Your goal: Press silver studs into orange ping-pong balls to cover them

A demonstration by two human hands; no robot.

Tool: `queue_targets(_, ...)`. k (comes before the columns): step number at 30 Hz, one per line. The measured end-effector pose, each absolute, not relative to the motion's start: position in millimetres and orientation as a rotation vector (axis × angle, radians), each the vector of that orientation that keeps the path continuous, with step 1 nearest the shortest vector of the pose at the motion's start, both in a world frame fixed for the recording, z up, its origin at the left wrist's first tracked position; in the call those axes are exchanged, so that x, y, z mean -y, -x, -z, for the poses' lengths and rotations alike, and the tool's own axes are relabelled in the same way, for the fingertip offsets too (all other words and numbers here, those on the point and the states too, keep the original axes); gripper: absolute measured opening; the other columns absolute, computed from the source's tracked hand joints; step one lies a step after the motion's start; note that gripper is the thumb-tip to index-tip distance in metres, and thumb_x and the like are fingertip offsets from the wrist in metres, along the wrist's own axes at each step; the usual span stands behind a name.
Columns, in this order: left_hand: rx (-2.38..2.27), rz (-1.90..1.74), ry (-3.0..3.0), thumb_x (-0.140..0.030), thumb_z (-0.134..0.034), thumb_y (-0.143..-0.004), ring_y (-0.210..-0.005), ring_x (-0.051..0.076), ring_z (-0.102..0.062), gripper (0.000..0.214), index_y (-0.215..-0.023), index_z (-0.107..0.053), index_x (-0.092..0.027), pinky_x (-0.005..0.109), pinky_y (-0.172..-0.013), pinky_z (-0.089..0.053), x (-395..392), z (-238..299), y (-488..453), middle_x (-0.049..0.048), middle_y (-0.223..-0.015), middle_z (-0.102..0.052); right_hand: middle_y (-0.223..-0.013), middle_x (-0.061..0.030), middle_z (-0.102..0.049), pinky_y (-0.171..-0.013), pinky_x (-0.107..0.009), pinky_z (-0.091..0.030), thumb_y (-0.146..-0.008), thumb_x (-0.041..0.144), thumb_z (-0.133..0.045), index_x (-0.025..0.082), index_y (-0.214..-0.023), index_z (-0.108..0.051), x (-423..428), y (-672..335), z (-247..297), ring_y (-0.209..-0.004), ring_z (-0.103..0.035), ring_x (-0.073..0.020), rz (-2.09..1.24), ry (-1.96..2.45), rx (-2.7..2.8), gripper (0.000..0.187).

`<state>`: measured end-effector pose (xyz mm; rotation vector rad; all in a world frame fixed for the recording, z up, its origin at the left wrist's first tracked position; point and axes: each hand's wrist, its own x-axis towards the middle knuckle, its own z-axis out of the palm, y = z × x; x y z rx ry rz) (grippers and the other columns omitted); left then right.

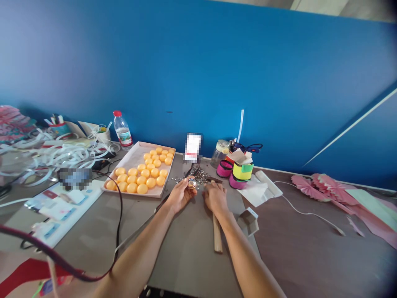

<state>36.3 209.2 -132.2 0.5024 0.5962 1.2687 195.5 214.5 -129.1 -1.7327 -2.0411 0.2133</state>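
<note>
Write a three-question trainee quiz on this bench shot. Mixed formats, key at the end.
1. Which of the person's hands holds the shiny round piece?
2. True or false: the bottle by the blue partition has a green cap.
3. What lies in the shallow tray? a) pink paper fans; b) rounded orange pieces; c) white cables.

Key: 1. Left hand. 2. False; the cap is red. 3. b.

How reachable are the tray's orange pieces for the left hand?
Probably yes: the orange pieces lie uncovered close beside the left hand, though that hand holds a shiny round thing.
</note>
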Motion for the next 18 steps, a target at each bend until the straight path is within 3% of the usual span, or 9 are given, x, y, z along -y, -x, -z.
queue_targets(8,-0.603,-1.249,-0.522,-0.029,-0.059,-0.086,-0.058,0.014,-0.062,0.042,-0.124,-0.054,-0.01,0.026,-0.057,-0.05,-207.5,130.9,-37.6,0.005,-0.075,-0.064,-0.099,-0.0088,-0.066,-0.081,-0.036,-0.027,-0.086,0.017,-0.045,0.02,-0.086,-0.066,-210.1,-190.7,124.7,-0.099,-0.049,-0.0245,-0.098,1.869,2.177,0.022)
queue_targets(14,-0.605,-1.253,-0.52,-0.029,-0.061,-0.085,-0.058,0.014,-0.062,0.043,-0.123,-0.055,-0.01,0.026,-0.058,-0.05,-208.0,130.7,-37.3,0.0033,-0.071,-0.062,-0.116,-0.0097,-0.061,-0.087,-0.038,-0.025,-0.087,0.022,-0.049,0.022,-0.117,-0.06,-212.7,-190.5,129.7,-0.109,-0.044,-0.0268,-0.008,1.829,2.102,0.032)
queue_targets(18,-0.597,-1.244,-0.534,-0.029,-0.062,-0.084,-0.059,0.015,-0.062,0.043,-0.121,-0.055,-0.01,0.026,-0.057,-0.05,-207.6,131.4,-37.3,0.003,-0.07,-0.062,-0.107,-0.0093,-0.064,-0.087,-0.039,-0.024,-0.087,0.018,-0.046,0.023,-0.099,-0.068,-214.9,-190.3,132.4,-0.108,-0.043,-0.027,-0.062,1.844,2.177,0.025)
